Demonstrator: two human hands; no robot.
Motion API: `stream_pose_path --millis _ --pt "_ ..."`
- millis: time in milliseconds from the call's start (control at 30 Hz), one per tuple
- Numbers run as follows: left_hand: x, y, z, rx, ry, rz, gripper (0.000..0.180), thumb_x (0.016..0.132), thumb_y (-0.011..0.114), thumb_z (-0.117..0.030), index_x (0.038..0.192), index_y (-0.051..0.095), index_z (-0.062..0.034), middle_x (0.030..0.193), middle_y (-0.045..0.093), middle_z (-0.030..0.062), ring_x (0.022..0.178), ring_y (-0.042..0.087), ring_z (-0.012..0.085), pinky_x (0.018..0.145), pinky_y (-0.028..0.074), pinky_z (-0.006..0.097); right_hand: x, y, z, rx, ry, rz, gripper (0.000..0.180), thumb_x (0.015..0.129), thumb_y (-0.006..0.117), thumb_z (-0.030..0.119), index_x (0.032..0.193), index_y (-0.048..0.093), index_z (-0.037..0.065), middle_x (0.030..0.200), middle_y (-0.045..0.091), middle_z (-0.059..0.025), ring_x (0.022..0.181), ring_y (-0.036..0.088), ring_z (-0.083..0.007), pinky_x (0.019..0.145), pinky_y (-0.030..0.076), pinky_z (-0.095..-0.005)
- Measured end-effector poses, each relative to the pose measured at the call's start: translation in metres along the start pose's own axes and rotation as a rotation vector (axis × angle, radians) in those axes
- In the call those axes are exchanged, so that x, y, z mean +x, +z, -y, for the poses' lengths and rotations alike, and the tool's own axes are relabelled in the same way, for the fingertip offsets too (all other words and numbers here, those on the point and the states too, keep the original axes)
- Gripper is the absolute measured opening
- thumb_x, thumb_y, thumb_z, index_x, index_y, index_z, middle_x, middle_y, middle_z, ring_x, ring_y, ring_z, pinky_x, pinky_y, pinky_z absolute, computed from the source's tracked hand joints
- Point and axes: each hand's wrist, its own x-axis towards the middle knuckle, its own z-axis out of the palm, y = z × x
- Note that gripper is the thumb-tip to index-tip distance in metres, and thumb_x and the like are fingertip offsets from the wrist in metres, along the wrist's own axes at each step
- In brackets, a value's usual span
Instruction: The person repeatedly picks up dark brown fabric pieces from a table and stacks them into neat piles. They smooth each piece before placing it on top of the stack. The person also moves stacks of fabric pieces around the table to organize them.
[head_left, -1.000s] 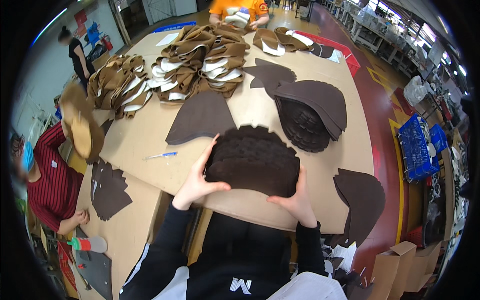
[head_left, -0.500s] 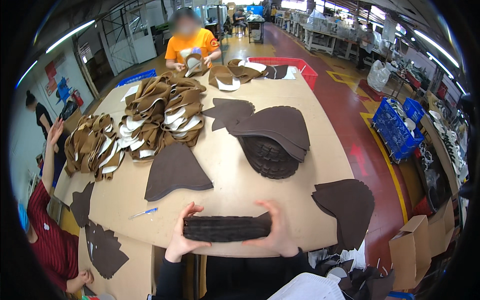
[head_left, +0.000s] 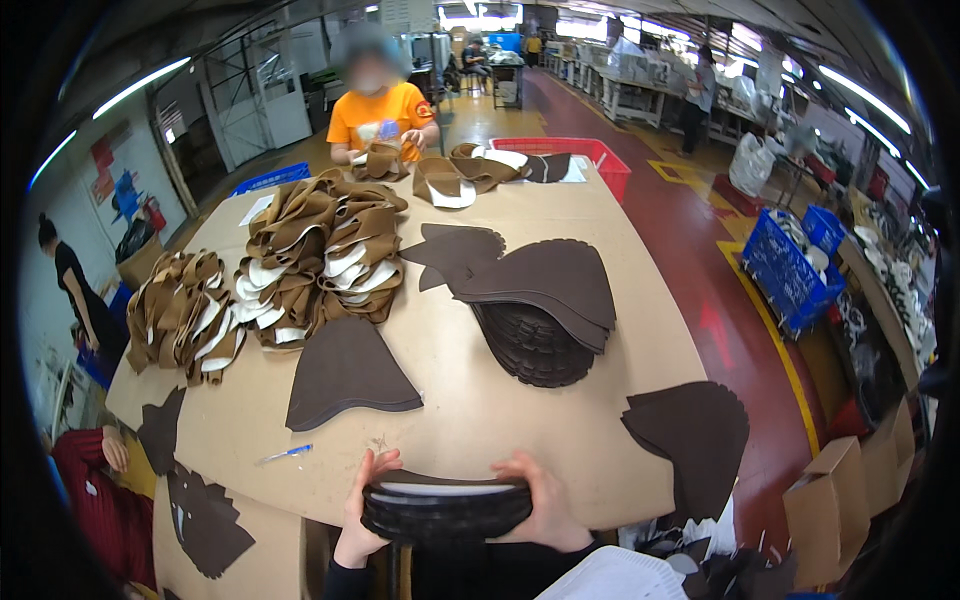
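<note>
Between my two hands, at the near edge of the table, is a thick stack of dark brown cut fabric pieces (head_left: 447,512), seen edge-on with a lighter band along its top. My left hand (head_left: 362,515) grips the stack's left end and my right hand (head_left: 545,505) its right end, fingers curled over the far side. Beyond them lies a dark brown curved panel (head_left: 350,375). To its right sits a larger pile of dark brown panels (head_left: 545,300) with scalloped edges. A blue pen (head_left: 287,453) rests left of my hands.
Heaps of brown and white sewn pieces (head_left: 320,260) cover the far left of the table (head_left: 470,420). More dark panels (head_left: 690,430) overhang its right edge. A co-worker in orange (head_left: 380,120) handles pieces at the far end; a maroon sleeve (head_left: 95,500) shows at left. Cardboard boxes (head_left: 830,500) stand at right.
The stack has tilted and come nearer to me, showing a light band on top. The maroon-sleeved arm has come down. The co-worker in orange has lowered the piece.
</note>
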Motion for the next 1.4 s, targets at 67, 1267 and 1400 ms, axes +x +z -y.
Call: stream_pose_path --millis 67,1267,1400 --pt "0.011 0.005 -0.012 0.006 0.021 0.066 0.115 0.066 0.092 -0.009 0.163 0.029 -0.0057 0.147 0.055 0.0201 0.131 0.057 0.0299 0.113 0.043 0.042 -0.002 -0.002 0.002 0.006 0.019 0.040 0.085 0.064 0.095 0.027 0.137 0.057 0.004 0.112 0.074 -0.0125 0.101 0.072 -0.0292 0.092 0.053 -0.0425" --pt "0.171 -0.136 0.052 1.121 -0.339 -0.294 0.081 0.076 0.085 -0.017 0.148 0.050 -0.0031 0.143 0.055 0.0216 0.130 0.052 0.0375 0.109 0.043 0.045 -0.019 -0.057 -0.029 0.015 0.365 0.272 0.038 0.091 0.072 0.003 0.128 0.064 0.000 0.137 0.061 -0.0142 0.099 0.070 -0.0219 0.090 0.057 -0.0336" --pt "0.194 -0.049 0.018 0.669 -0.022 0.079 0.049 0.086 0.077 -0.013 0.132 0.064 -0.0060 0.139 0.059 0.0131 0.133 0.054 0.0331 0.112 0.042 0.041 -0.018 -0.066 -0.038 0.091 0.486 0.193 0.034 0.093 0.068 -0.001 0.127 0.065 -0.002 0.135 0.062 -0.0145 0.096 0.072 -0.0186 0.089 0.057 -0.0314"
